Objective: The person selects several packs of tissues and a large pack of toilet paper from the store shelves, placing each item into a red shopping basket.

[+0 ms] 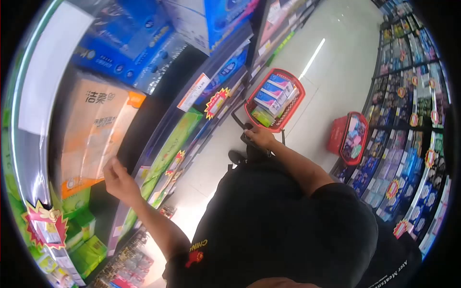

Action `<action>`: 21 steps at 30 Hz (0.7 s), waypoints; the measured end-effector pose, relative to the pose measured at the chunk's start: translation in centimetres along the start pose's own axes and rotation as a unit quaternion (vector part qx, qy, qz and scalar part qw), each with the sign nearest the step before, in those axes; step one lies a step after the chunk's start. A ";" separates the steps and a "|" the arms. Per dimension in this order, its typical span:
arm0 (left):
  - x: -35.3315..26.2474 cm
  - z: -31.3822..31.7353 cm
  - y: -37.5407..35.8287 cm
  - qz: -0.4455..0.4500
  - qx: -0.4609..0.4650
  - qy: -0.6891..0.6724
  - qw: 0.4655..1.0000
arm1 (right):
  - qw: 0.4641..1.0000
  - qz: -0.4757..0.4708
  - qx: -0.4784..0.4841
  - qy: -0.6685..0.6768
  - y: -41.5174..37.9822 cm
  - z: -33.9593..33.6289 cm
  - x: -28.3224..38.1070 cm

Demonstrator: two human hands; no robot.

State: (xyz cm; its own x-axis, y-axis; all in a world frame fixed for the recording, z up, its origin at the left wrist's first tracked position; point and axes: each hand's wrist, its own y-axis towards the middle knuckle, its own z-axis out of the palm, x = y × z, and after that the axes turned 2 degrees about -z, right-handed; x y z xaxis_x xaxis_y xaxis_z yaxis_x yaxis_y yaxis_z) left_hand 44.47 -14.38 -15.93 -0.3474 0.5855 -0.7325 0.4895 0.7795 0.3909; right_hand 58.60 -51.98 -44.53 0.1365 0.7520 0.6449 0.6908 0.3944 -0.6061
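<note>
My left hand [119,181] is at the lower right edge of an orange-and-cream tissue pack [98,129] on the shelf. Its fingers are loosely bent, tips overlapping the pack's edge in this view, with nothing seen in the palm. My right hand [260,138] is closed around the black handle [248,136] of a red shopping basket [301,91]. Inside that basket lie blue-and-white packs [273,93] and a green pack [262,115].
Blue tissue packs [120,43] sit beyond the orange one, green packs [89,249] on the near side. Price tags line the shelf edge [165,113]. A second red basket [340,139] stands by the stocked right-hand shelves [401,144]. Pale floor tiles [331,53] run between.
</note>
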 end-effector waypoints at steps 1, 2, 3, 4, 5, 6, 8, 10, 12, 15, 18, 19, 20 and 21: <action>0.3 0.5 0.0 0.016 -0.002 0.027 1.000 | 1.000 -0.002 0.010 0.013 -0.5 0.6 0.4; 0.4 0.8 0.1 0.019 -0.012 0.070 0.997 | 0.999 0.015 0.046 0.021 -1.4 0.4 1.0; 0.3 0.9 -0.1 0.021 -0.015 0.097 0.995 | 0.999 0.007 0.049 0.021 -1.7 1.0 1.0; -0.5 1.0 -0.2 0.023 -0.020 0.125 0.992 | 0.998 -0.002 0.053 0.020 -2.1 1.4 1.1; -1.0 1.1 -0.2 0.026 -0.026 0.153 0.988 | 0.998 -0.012 0.056 0.020 -2.3 1.7 1.3; -1.1 1.3 -0.3 0.036 -0.029 0.175 0.983 | 0.997 -0.009 0.078 0.018 -2.3 1.7 1.5; -1.2 1.6 -0.3 0.055 -0.038 0.220 0.973 | 0.993 -0.002 0.106 0.043 -2.4 1.5 2.1; -1.3 1.8 -0.4 0.054 -0.043 0.233 0.970 | 0.991 -0.010 0.122 0.062 -1.7 2.1 1.4; -1.3 1.9 -0.5 0.053 -0.046 0.252 0.965 | 0.989 -0.036 0.123 0.077 0.0 3.7 0.0; -1.2 2.1 -0.5 0.067 -0.050 0.262 0.961 | 0.973 0.015 0.173 0.153 0.9 3.5 0.5; -1.6 2.6 -0.7 0.085 -0.052 0.278 0.955 | 0.962 -0.004 0.128 0.242 2.3 4.2 -0.8; -1.8 2.6 -0.9 0.078 -0.040 0.269 0.959 | 0.962 -0.023 0.103 0.251 3.0 4.6 -2.1; -1.2 2.2 -0.9 0.072 -0.045 0.261 0.962 | 0.962 -0.041 0.077 0.259 4.2 5.7 -4.8; -1.1 2.8 -0.7 0.071 -0.048 0.256 0.963 | 0.976 -0.050 0.071 0.201 5.3 6.1 -7.4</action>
State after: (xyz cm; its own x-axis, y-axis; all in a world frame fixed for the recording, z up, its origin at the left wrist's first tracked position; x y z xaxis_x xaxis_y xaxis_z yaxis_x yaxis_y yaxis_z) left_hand 46.69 -16.22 -16.94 -0.6433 0.7012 -0.3073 0.4935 0.6867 0.5338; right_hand 56.94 -52.24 -55.35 0.3608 0.4487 0.8176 0.6135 0.5460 -0.5705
